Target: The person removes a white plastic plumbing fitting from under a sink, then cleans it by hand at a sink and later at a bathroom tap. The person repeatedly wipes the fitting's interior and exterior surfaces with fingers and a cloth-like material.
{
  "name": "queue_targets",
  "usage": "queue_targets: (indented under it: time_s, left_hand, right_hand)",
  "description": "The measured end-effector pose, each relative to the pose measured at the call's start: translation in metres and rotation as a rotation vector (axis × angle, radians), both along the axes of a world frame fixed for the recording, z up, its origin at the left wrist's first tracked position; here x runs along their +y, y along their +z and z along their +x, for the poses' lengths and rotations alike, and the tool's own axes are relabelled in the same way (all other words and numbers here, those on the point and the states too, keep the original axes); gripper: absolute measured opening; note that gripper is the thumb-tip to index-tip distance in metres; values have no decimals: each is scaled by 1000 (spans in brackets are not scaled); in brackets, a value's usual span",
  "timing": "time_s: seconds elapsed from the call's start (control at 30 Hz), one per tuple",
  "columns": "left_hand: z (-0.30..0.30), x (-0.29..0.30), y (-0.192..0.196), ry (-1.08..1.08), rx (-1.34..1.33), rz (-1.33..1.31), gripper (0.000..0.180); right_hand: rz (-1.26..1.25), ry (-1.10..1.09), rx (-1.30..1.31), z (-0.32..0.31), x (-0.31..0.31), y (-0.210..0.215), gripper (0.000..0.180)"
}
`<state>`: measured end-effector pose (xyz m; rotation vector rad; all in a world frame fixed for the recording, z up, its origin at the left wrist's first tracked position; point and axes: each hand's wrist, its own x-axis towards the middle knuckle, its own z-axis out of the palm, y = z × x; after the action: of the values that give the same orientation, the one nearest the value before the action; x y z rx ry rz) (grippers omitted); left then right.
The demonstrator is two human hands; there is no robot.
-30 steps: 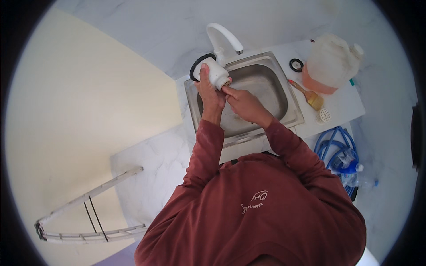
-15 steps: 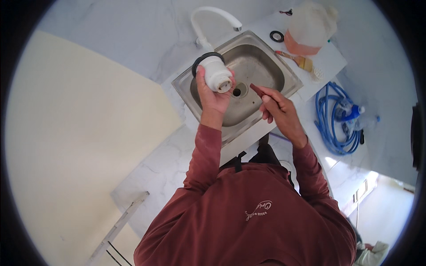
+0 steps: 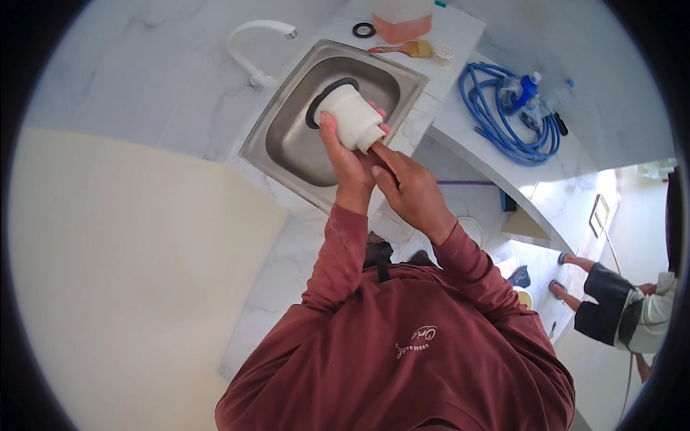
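Note:
My left hand (image 3: 351,167) wraps around a white plastic drain fitting (image 3: 346,122), wide at one end and stepped down to a narrow neck. A black rubber ring (image 3: 311,115) circles its wide end, which points up and left over the steel sink (image 3: 262,136). My right hand (image 3: 415,188) is closed, with its fingertips at the opening of the neck. The small reddish-brown strip it gripped a moment ago is almost wholly hidden between my hands. How far my fingers or the strip reach into the neck cannot be seen.
A white curved faucet (image 3: 251,32) rises behind the sink. Beyond its right side are a black ring (image 3: 364,30), a paintbrush (image 3: 410,49) and a jug of pinkish liquid (image 3: 402,27). A coiled blue hose (image 3: 474,108) and bottles (image 3: 528,90) lie farther right. Another person (image 3: 611,305) stands at far right.
My right hand has come in to the fitting's neck; before, it held the strip apart from it. The view has swung right, bringing the other person more into sight.

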<state>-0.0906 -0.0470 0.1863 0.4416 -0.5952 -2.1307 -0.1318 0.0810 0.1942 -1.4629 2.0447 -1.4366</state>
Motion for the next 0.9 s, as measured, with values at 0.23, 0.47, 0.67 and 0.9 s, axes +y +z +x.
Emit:
queue_targets:
  time_s: [0.23, 0.47, 0.67, 0.9]
  left_hand:
    - [-27, 85, 6, -256, -62, -36, 71]
    - [-69, 195, 7, -135, -441, -256, 63]
    - [-71, 253, 19, -617, -85, -188, 70]
    - [-101, 309, 19, -496, -225, -193, 79]
  right_hand:
    - [144, 0, -82, -32, 79, -1, 29]
    - [257, -383, 292, -34, 178, -20, 20]
    - [109, -450, 58, -34, 252, -9, 15]
    - [270, -725, 261, -38, 312, -8, 18]
